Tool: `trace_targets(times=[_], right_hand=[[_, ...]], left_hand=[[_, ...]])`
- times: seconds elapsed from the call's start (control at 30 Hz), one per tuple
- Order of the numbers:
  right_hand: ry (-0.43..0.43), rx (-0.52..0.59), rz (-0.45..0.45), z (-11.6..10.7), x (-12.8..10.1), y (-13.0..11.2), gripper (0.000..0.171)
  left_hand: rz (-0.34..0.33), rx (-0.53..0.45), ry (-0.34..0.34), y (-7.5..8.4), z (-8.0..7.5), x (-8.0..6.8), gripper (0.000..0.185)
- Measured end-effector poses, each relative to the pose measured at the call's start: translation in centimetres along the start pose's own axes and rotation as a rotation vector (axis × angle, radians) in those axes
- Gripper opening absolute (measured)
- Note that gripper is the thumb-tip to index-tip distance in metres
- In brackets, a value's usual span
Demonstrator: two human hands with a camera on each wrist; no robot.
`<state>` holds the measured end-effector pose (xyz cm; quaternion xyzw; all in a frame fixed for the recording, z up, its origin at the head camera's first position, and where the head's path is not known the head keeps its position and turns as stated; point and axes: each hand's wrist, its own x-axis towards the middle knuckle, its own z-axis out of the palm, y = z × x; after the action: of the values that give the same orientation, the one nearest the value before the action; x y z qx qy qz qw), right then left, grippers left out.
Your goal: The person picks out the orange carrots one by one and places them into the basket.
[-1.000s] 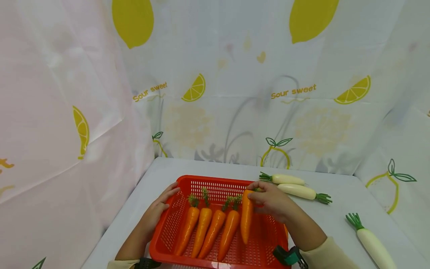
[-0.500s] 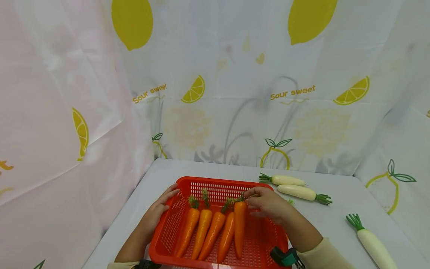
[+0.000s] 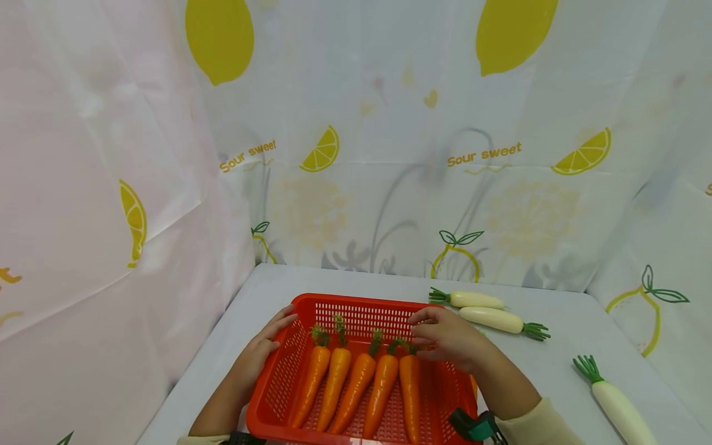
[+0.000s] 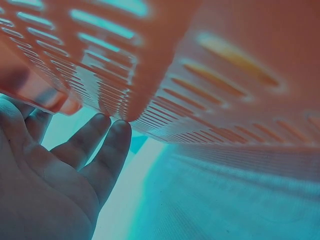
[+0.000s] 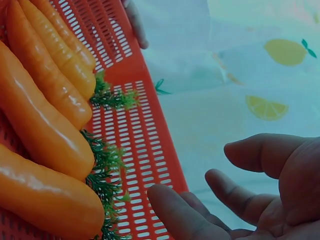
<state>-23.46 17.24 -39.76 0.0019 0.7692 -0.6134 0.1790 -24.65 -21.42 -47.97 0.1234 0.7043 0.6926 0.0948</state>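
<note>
On the left, the left hand (image 3: 257, 355) rests with straight fingers against the outer left wall of the red plastic basket (image 3: 356, 307) — in the left wrist view the fingertips (image 4: 117, 131) touch its slotted side. The basket is rectangular, with a perforated grid of slots in walls and floor, and sits at the near middle of the pale grey surface (image 3: 556, 358). Five smooth, glossy orange carrots (image 3: 360, 383) with frilly green tops lie side by side in it, tips pointing near. The rightmost carrot (image 3: 410, 392) lies just near the right hand (image 3: 447, 341), which hovers over the basket's far right part, fingers loosely spread and holding nothing; the right wrist view shows its open palm beside the green tops.

To the right, two white radishes (image 3: 489, 309) with green tufts lie close together on the surface, and a third white radish (image 3: 614, 400) lies well apart at the near right. The backdrop cloth (image 3: 389, 123) — thin and creased — bears lemon prints and the words "Sour sweet".
</note>
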Motion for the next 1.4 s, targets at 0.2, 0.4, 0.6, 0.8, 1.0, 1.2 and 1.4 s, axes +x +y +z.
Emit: trace_targets(times=[0.2,0.4,0.6,0.8,1.0,1.2,1.4], right_hand=[[-0.009,0.036,-0.014,-0.3,-0.4,-0.1,0.036],[-0.01,0.039,-0.002,-0.3,-0.7,0.1,0.037],[-0.033,0.035,-0.03,-0.6,-1.1,0.2,0.041],[-0.047,0.009,-0.048,-0.9,-2.2,0.0,0.043],[-0.06,-0.024,-0.073,-1.4,-3.4,0.0,0.046],[-0.086,-0.015,-0.088,-1.8,-4.3,0.7,0.047],[-0.106,-0.016,-0.095,-2.4,-4.8,0.9,0.046]], left_hand=[[0.003,0.002,-0.004,-0.2,-0.1,0.1,0.063],[0.005,0.007,-0.004,-0.3,-0.1,0.1,0.063],[0.012,0.006,-0.008,-0.2,0.0,0.0,0.062],[0.008,0.001,-0.006,-0.1,0.0,0.0,0.062],[0.015,-0.005,-0.009,-0.1,0.0,0.0,0.061],[0.002,-0.003,-0.013,-0.3,-0.2,0.1,0.061],[0.056,0.032,-0.041,-0.6,-0.4,0.0,0.062]])
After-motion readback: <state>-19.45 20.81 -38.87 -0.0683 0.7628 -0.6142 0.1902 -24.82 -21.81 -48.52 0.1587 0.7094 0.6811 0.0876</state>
